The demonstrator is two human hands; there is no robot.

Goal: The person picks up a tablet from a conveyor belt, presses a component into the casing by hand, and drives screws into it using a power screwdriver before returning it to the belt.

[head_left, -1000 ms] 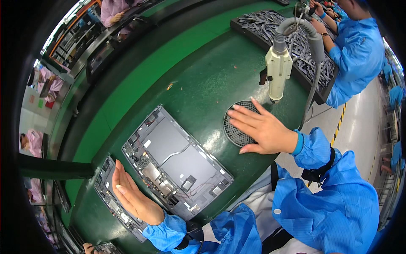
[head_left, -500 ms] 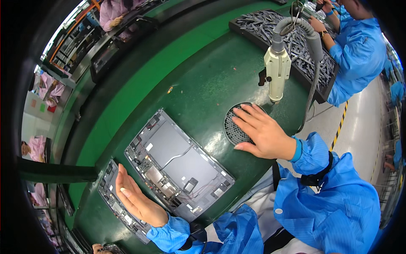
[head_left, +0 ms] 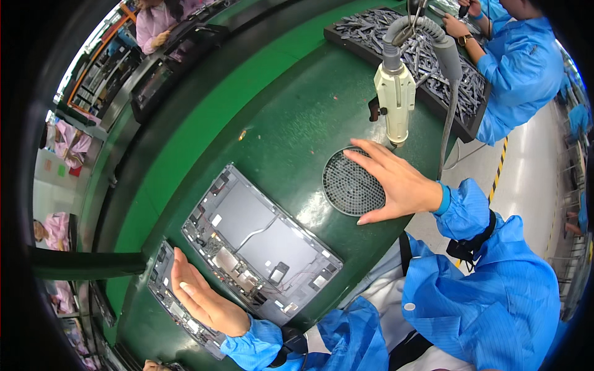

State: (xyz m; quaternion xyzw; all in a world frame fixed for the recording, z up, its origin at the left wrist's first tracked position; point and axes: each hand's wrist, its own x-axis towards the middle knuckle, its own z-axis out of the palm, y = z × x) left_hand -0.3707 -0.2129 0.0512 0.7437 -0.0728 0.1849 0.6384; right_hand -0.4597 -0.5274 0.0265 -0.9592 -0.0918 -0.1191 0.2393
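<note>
My right hand (head_left: 401, 185) is spread around the right edge of a round dark tray (head_left: 352, 182) dotted with many small holes. Thumb and fingers are apart; whether they touch its rim I cannot tell. My left hand (head_left: 207, 300) is stretched out, palm turned sideways, over a tablet housing (head_left: 162, 278) that it partly hides. Between my hands a second open grey tablet housing (head_left: 263, 247) lies on the green bench, with circuit boards along its left side and a thin cable across it.
A pale electric screwdriver (head_left: 395, 102) hangs from a grey cable just beyond the round tray. Behind it stands a black bin (head_left: 470, 127) of grey strips, beside a co-worker in blue (head_left: 523, 68). A green conveyor belt (head_left: 272, 71) runs along the far left, with people in pink across it.
My right hand has slid off the top of the round tray to its right edge, with the fingers wider apart. The left hand stays over the tablet housing. The whole view has shifted slightly.
</note>
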